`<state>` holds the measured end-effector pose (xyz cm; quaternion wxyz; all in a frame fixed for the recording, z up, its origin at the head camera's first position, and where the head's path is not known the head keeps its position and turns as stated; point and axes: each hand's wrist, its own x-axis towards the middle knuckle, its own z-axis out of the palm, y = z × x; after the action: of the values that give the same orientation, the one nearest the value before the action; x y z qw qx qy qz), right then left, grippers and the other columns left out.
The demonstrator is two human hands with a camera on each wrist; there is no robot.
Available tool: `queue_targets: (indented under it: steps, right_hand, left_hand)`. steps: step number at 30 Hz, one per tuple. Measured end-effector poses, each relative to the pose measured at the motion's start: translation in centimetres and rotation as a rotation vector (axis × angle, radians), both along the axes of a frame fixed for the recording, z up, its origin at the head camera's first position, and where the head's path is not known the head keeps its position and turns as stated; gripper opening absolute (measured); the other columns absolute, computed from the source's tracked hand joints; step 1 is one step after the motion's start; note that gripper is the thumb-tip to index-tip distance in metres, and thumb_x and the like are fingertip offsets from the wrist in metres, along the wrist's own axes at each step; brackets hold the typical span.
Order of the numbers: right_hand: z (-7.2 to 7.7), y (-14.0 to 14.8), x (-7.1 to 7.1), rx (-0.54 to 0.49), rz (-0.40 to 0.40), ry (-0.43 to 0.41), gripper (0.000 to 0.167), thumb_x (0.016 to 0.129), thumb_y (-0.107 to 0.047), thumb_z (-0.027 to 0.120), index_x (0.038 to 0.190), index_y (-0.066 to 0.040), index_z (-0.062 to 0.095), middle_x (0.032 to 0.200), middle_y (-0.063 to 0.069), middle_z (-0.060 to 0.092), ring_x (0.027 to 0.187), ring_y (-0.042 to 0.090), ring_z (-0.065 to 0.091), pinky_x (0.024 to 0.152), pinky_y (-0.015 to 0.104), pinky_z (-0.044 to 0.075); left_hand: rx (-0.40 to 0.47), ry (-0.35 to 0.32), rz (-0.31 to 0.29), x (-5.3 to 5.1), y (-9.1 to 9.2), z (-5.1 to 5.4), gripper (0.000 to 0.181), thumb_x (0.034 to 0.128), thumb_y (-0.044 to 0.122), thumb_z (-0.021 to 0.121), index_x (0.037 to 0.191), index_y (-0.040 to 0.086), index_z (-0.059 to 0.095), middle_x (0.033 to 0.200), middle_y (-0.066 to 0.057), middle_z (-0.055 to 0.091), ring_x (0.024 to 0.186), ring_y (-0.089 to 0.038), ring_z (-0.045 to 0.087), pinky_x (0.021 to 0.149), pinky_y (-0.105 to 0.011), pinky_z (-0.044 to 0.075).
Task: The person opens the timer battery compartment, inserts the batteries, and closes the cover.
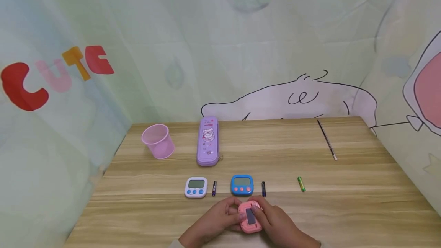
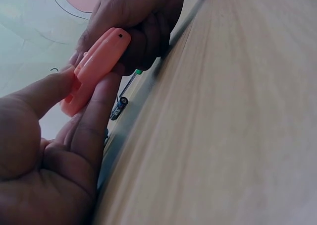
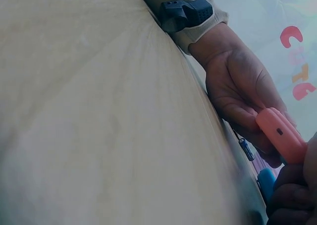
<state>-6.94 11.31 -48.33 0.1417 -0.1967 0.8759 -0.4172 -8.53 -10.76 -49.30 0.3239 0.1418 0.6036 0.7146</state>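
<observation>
A pink timer (image 1: 244,206) is held between both hands just above the table's front, its back with a dark rectangle facing up. My left hand (image 1: 218,217) grips its left side, thumb on the back and fingers beneath, as the left wrist view also shows on the timer (image 2: 99,66). With its thumb on the back near the dark rectangle, my right hand (image 1: 277,221) holds the right edge. Beyond the hands lie a blue timer (image 1: 242,191), a white timer (image 1: 196,187) and two dark batteries, one (image 1: 214,188) beside the white timer, another (image 1: 263,189) beside the blue one.
A green battery (image 1: 301,184) lies to the right on the wooden table (image 1: 138,209). Farther back are a pink cup (image 1: 162,148), a purple pencil case (image 1: 208,150) and a dark pencil (image 1: 326,139). Printed curtains hang behind the table.
</observation>
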Motion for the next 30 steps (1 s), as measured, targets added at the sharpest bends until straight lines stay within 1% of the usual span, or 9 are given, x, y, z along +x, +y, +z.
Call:
queue_targets:
  steps: [4, 9, 16, 18, 23, 25, 30]
  right_hand:
    - [0.11, -0.03, -0.08, -0.013, 0.019, -0.046, 0.037, 0.105, -0.046, 0.030, 0.131, -0.025, 0.047, 0.093, -0.013, 0.061, 0.077, 0.006, 0.053, 0.072, 0.030, 0.050]
    - [0.17, 0.05, -0.12, -0.019, 0.038, -0.056, 0.036, 0.106, -0.045, 0.030, 0.131, -0.025, 0.047, 0.096, -0.013, 0.061, 0.079, 0.006, 0.053, 0.074, 0.029, 0.050]
    - [0.22, 0.25, -0.12, -0.012, 0.050, -0.032, 0.035, 0.106, -0.044, 0.029, 0.130, -0.025, 0.047, 0.097, -0.014, 0.061, 0.079, 0.005, 0.053, 0.073, 0.029, 0.051]
    - [0.20, 0.28, -0.11, -0.011, 0.053, -0.015, 0.034, 0.107, -0.042, 0.029, 0.130, -0.025, 0.047, 0.097, -0.014, 0.061, 0.079, 0.004, 0.053, 0.074, 0.029, 0.051]
    - [0.03, 0.28, -0.13, -0.020, 0.061, 0.022, 0.034, 0.107, -0.040, 0.028, 0.132, -0.024, 0.046, 0.097, -0.015, 0.061, 0.080, 0.003, 0.054, 0.076, 0.030, 0.053]
    - [-0.08, 0.31, -0.15, -0.022, 0.062, 0.021, 0.035, 0.107, -0.041, 0.027, 0.133, -0.025, 0.046, 0.099, -0.015, 0.062, 0.082, 0.002, 0.055, 0.078, 0.030, 0.053]
    - [-0.53, 0.57, -0.14, -0.056, 0.040, 0.037, 0.036, 0.108, -0.040, 0.026, 0.135, -0.026, 0.045, 0.103, -0.014, 0.064, 0.087, 0.003, 0.057, 0.084, 0.031, 0.053]
  left_hand:
    - [-0.005, -0.009, -0.001, 0.08, -0.01, 0.12, 0.027, 0.0950, 0.007, 0.062, 0.114, -0.007, 0.051, 0.099, -0.025, 0.069, 0.089, -0.026, 0.070, 0.078, -0.036, 0.060]
    - [0.004, -0.018, -0.007, 0.13, -0.04, 0.18, 0.027, 0.0951, 0.007, 0.062, 0.114, -0.007, 0.050, 0.099, -0.025, 0.069, 0.090, -0.026, 0.070, 0.078, -0.037, 0.059]
    - [0.009, -0.027, -0.032, 0.06, 0.02, 0.19, 0.027, 0.0949, 0.008, 0.062, 0.114, -0.006, 0.050, 0.099, -0.022, 0.070, 0.091, -0.025, 0.070, 0.079, -0.036, 0.059]
    - [0.014, -0.024, -0.032, 0.03, -0.01, 0.20, 0.026, 0.0948, 0.008, 0.062, 0.114, -0.006, 0.050, 0.099, -0.023, 0.070, 0.091, -0.025, 0.070, 0.079, -0.037, 0.059]
    - [0.023, -0.016, -0.017, 0.13, -0.12, 0.27, 0.026, 0.0946, 0.006, 0.062, 0.114, -0.007, 0.050, 0.100, -0.024, 0.069, 0.090, -0.026, 0.070, 0.079, -0.037, 0.059]
    - [0.020, -0.013, -0.012, 0.19, -0.15, 0.33, 0.026, 0.0947, 0.006, 0.062, 0.114, -0.007, 0.050, 0.100, -0.025, 0.069, 0.090, -0.025, 0.070, 0.079, -0.037, 0.059]
    - [0.011, -0.011, -0.003, 0.09, -0.07, 0.34, 0.029, 0.0946, 0.008, 0.063, 0.116, -0.007, 0.050, 0.101, -0.023, 0.069, 0.090, -0.025, 0.070, 0.080, -0.037, 0.059]
